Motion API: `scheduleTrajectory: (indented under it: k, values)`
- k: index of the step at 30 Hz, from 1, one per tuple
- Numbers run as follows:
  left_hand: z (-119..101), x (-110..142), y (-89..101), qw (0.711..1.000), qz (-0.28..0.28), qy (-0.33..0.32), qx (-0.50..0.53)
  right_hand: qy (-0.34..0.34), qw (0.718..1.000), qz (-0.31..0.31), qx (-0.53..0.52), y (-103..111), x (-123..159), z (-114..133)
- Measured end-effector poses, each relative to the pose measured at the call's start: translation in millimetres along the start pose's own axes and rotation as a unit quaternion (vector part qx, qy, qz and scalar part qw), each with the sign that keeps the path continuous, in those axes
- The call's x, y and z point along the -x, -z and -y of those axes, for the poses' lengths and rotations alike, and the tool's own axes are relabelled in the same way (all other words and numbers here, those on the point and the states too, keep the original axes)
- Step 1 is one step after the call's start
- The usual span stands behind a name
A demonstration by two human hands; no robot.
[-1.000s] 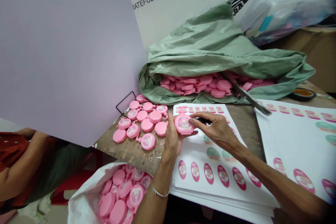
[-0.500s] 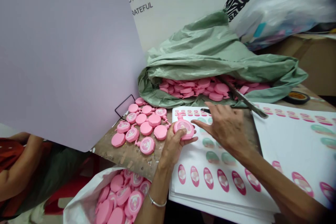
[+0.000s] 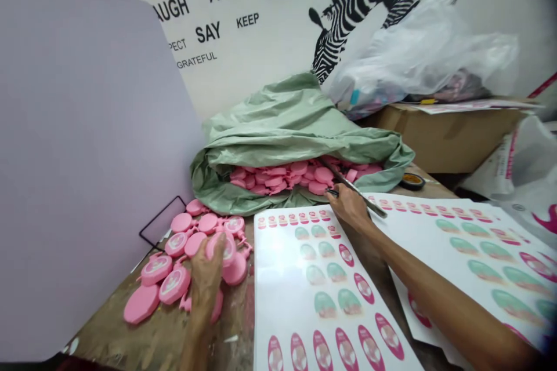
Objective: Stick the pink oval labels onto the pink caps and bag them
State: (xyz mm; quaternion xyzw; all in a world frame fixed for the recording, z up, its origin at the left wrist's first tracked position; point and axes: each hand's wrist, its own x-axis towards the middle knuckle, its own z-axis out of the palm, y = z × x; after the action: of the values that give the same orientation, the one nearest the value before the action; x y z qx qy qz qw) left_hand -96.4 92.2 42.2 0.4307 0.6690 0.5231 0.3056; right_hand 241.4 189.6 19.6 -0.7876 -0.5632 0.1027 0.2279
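Note:
My left hand [image 3: 206,269] is over the loose pink round cases on the left of the table. Its fingers are closed around a pink case with a round label [image 3: 227,248]. Beneath and around the hand lie several other pink cases [image 3: 141,302], some labelled, some plain. My right hand [image 3: 349,207] is at the top edge of a printed sticker sheet [image 3: 282,266]. A thin black tool [image 3: 332,192] pokes out of its closed fingers; its kind is not clear. Close by, a long flat metal strip [image 3: 375,207] leans out of the green bag.
The green bag [image 3: 270,122] at the back holds many pink cases [image 3: 300,169]. More sticker sheets [image 3: 435,243] lie on the right. A roll of tape [image 3: 412,181] and a cardboard box [image 3: 448,133] are behind. A pale panel [image 3: 87,156] stands at left.
My left hand has carried the pink case from over the sheet to the group on the left. My right hand has moved to the sheet's top edge. The camera view has shifted right and up.

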Motion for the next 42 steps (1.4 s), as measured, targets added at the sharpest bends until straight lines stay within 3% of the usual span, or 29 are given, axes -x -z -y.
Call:
scheduleTrajectory:
  k: [3, 7, 11, 15, 17, 19, 21, 23, 24, 26, 28, 30, 32, 34, 36, 42]
  values:
    - [3.3, -22.9, 7.2, 0.983, -0.075, -0.121, -0.118, -0.07, 0.997, 0.009, 0.025, -2.4, -35.8, -0.6]
    - [-5.7, -12.6, 5.8, 0.961, -0.097, -0.24, -0.094, -0.096, 0.994, 0.039, 0.034, -3.5, -47.7, 2.9]
    - [-19.6, 9.9, -10.4, 0.967, -0.015, -0.249, -0.058, 0.008, 0.998, 0.052, 0.026, 20.2, -21.5, -4.1]
    - [-32.1, 26.2, -43.7, 0.968, 0.102, -0.229, 0.002, 0.165, 0.975, 0.147, -0.002, 58.8, 20.7, -5.7]
    - [-35.8, 36.2, -60.2, 0.956, 0.2, -0.206, 0.063, 0.246, 0.936, 0.248, -0.045, 75.7, 43.6, 0.7]
    - [-35.7, 48.3, -72.8, 0.925, 0.324, -0.178, 0.093, 0.312, 0.866, 0.376, -0.111, 87.7, 65.0, 10.5]
    - [-30.9, 60.9, -80.5, 0.887, 0.427, -0.149, 0.097, 0.336, 0.794, 0.479, -0.167, 93.2, 81.4, 19.8]
    - [-22.2, 71.5, -83.3, 0.863, 0.48, -0.119, 0.105, 0.33, 0.76, 0.526, -0.19, 91.6, 89.9, 25.4]
    - [-17.0, 75.3, -83.1, 0.862, 0.484, -0.106, 0.111, 0.326, 0.757, 0.531, -0.197, 88.4, 91.1, 26.0]
    - [-7.0, 78.9, -79.7, 0.879, 0.454, -0.073, 0.126, 0.319, 0.782, 0.494, -0.207, 78.1, 90.1, 22.2]
    - [0.6, 77.3, -73.6, 0.907, 0.391, -0.011, 0.157, 0.294, 0.852, 0.388, -0.195, 65.3, 89.6, 11.9]
    - [5.0, 72.2, -67.1, 0.921, 0.328, 0.059, 0.201, 0.224, 0.935, 0.25, -0.115, 53.4, 96.0, -2.8]
    - [7.6, 66.6, -63.4, 0.922, 0.291, 0.096, 0.239, 0.131, 0.979, 0.153, 0.022, 44.9, 111.4, -17.7]
    - [10.8, 63.3, -64.3, 0.919, 0.268, 0.107, 0.268, 0.065, 0.98, 0.123, 0.143, 40.4, 132.8, -28.4]
    - [16.3, 63.1, -69.0, 0.917, 0.248, 0.123, 0.286, 0.04, 0.97, 0.133, 0.201, 38.4, 154.7, -32.4]
    - [35.5, 68.3, -79.3, 0.934, 0.209, 0.118, 0.266, 0.012, 0.969, 0.093, 0.229, 32.7, 190.2, -22.6]
